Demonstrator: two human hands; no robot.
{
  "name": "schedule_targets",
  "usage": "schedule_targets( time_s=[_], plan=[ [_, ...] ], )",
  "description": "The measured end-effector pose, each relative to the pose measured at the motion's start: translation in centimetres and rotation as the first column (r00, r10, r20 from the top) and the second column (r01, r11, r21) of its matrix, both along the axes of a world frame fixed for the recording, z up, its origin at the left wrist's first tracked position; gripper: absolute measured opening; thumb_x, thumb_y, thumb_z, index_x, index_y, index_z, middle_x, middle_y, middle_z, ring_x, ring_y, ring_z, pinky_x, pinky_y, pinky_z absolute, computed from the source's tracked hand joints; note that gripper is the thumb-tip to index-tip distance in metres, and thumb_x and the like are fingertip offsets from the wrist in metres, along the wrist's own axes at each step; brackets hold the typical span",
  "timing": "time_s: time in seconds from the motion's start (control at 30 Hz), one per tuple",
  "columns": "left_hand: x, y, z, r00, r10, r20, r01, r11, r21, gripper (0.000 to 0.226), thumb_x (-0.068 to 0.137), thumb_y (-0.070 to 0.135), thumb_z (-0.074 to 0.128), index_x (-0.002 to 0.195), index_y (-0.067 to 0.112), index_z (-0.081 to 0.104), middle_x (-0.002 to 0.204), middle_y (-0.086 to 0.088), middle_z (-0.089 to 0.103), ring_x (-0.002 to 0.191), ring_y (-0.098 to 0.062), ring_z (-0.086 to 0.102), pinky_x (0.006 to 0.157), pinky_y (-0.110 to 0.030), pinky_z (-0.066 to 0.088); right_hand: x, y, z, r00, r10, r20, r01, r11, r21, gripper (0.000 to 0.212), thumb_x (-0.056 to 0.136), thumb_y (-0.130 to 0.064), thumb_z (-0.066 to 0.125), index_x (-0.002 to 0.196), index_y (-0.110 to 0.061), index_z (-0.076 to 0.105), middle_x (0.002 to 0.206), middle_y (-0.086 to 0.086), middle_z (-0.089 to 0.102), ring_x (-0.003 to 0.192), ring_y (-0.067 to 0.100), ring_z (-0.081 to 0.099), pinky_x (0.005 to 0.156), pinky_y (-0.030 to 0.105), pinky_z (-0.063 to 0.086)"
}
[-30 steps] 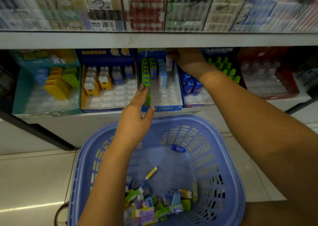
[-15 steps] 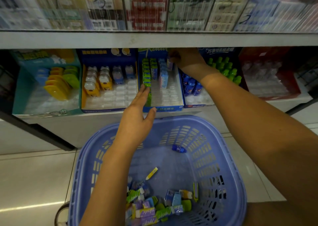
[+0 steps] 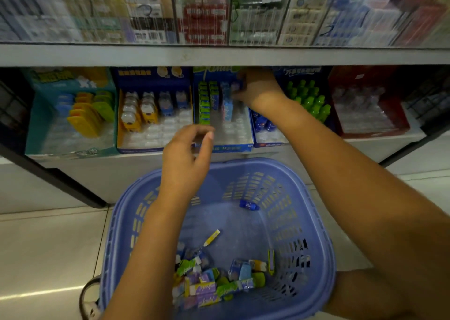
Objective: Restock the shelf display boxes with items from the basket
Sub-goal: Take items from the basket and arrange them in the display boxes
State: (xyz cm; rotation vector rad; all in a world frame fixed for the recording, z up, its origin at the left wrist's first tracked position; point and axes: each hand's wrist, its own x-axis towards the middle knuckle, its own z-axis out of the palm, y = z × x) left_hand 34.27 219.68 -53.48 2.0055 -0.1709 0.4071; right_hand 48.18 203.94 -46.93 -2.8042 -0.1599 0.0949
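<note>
A blue display box on the lower shelf holds a row of green gum packs and a row of blue packs. My right hand reaches deep into the back of this box, and its fingers curl round a small blue pack there. My left hand hovers in front of the box's front edge, above the basket, with loosely curled fingers and nothing in them. Below stands the blue plastic basket. Several mixed gum packs lie at its near end.
A small blue bottle and a yellow stick lie loose in the basket. Beside the blue box stand a bear-item box, a teal box, a green-bottle box and a red box. An upper shelf edge overhangs them.
My left hand has drawn back from the green row in the box and its fingers have curled. My right hand has stayed at the back of the box.
</note>
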Motion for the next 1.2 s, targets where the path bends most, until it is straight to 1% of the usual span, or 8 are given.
schedule_targets(
  time_s=[0.13, 0.3, 0.47, 0.57, 0.73, 0.9, 1.07, 1.2],
  plan=[
    [0.1, -0.8, -3.8, 0.913, -0.126, -0.388, 0.204, 0.965, 0.167, 0.028, 0.094, 0.025, 0.054, 0.07, 0.016, 0.066, 0.069, -0.006, 0.069, 0.069, -0.024, 0.067, 0.067, -0.038, 0.055, -7.3, -1.0, -3.9, 0.943, 0.131, -0.307, -0.173, 0.978, -0.117, 0.038, 0.078, -0.038, 0.073, 0.091, -0.003, 0.069, 0.089, 0.013, 0.069, 0.081, 0.025, 0.064, 0.07, 0.032, 0.05],
    [-2.5, -1.1, -13.2, 0.544, -0.068, -0.836, 0.621, 0.703, 0.346, 0.029, 0.093, 0.018, 0.053, 0.115, 0.003, 0.065, 0.122, -0.017, 0.062, 0.113, -0.029, 0.058, 0.092, -0.033, 0.044, -13.4, -2.0, -15.7, 0.627, 0.098, -0.773, -0.309, 0.942, -0.132, 0.029, 0.083, -0.02, 0.069, 0.106, -0.002, 0.068, 0.094, 0.016, 0.068, 0.076, 0.021, 0.056, 0.068, 0.031, 0.046],
    [-5.0, 0.1, -19.6, 0.504, -0.017, -0.864, 0.655, 0.659, 0.369, 0.03, 0.097, 0.024, 0.048, 0.115, 0.003, 0.06, 0.123, -0.018, 0.059, 0.111, -0.032, 0.056, 0.086, -0.034, 0.038, -17.5, -4.4, -25.2, 0.521, -0.016, -0.854, -0.364, 0.9, -0.239, 0.033, 0.085, -0.017, 0.063, 0.116, -0.007, 0.062, 0.115, 0.013, 0.065, 0.1, 0.029, 0.063, 0.086, 0.037, 0.052],
    [-5.5, -0.3, -22.2, 0.514, 0.024, -0.857, 0.647, 0.645, 0.406, 0.029, 0.098, 0.019, 0.047, 0.12, 0.004, 0.057, 0.127, -0.018, 0.057, 0.116, -0.031, 0.054, 0.094, -0.036, 0.035, -18.6, -4.0, -27.4, 0.392, 0.007, -0.92, -0.497, 0.843, -0.206, 0.032, 0.084, -0.015, 0.068, 0.111, 0.002, 0.06, 0.094, 0.015, 0.058, 0.084, 0.029, 0.059, 0.078, 0.035, 0.047],
    [-6.2, -0.7, -24.3, 0.562, 0.09, -0.822, 0.525, 0.73, 0.439, 0.028, 0.092, 0.022, 0.055, 0.116, 0.008, 0.061, 0.117, -0.019, 0.064, 0.109, -0.035, 0.059, 0.091, -0.043, 0.046, -19.0, -3.9, -29.1, 0.365, -0.015, -0.931, -0.49, 0.847, -0.206, 0.037, 0.085, -0.009, 0.066, 0.117, 0.006, 0.057, 0.099, 0.019, 0.055, 0.099, 0.033, 0.059, 0.088, 0.037, 0.045],
    [-6.0, -1.1, -25.0, 0.541, 0.166, -0.824, 0.426, 0.791, 0.439, 0.035, 0.098, 0.036, 0.047, 0.11, 0.005, 0.06, 0.112, -0.021, 0.064, 0.105, -0.037, 0.06, 0.087, -0.044, 0.046, -18.0, -4.4, -28.5, 0.413, 0.019, -0.91, -0.374, 0.915, -0.151, 0.021, 0.087, -0.008, 0.061, 0.103, 0.004, 0.057, 0.091, 0.017, 0.055, 0.075, 0.026, 0.051, 0.073, 0.034, 0.044],
    [-3.7, -0.8, -22.3, 0.498, 0.097, -0.861, 0.265, 0.929, 0.258, 0.035, 0.093, 0.027, 0.058, 0.074, -0.001, 0.064, 0.091, -0.03, 0.066, 0.091, -0.037, 0.064, 0.077, -0.042, 0.044, -14.7, -4.6, -24.6, 0.47, 0.085, -0.879, 0.259, 0.938, 0.23, 0.03, 0.094, 0.002, 0.04, 0.103, -0.027, 0.045, 0.084, 0.018, 0.052, 0.058, 0.024, 0.053, 0.051, 0.028, 0.045],
    [-0.4, 1.4, -17.4, 0.45, -0.121, -0.885, 0.073, 0.992, -0.098, 0.016, 0.085, 0.003, 0.065, 0.069, 0.004, 0.062, 0.053, -0.005, 0.057, 0.053, -0.014, 0.054, 0.058, -0.029, 0.047, -13.2, -3.6, -18.8, 0.563, 0.228, -0.794, 0.286, 0.847, 0.447, 0.033, 0.099, -0.002, 0.04, 0.13, -0.013, 0.043, 0.079, 0.012, 0.057, 0.061, 0.024, 0.058, 0.049, 0.022, 0.044]
  ],
)
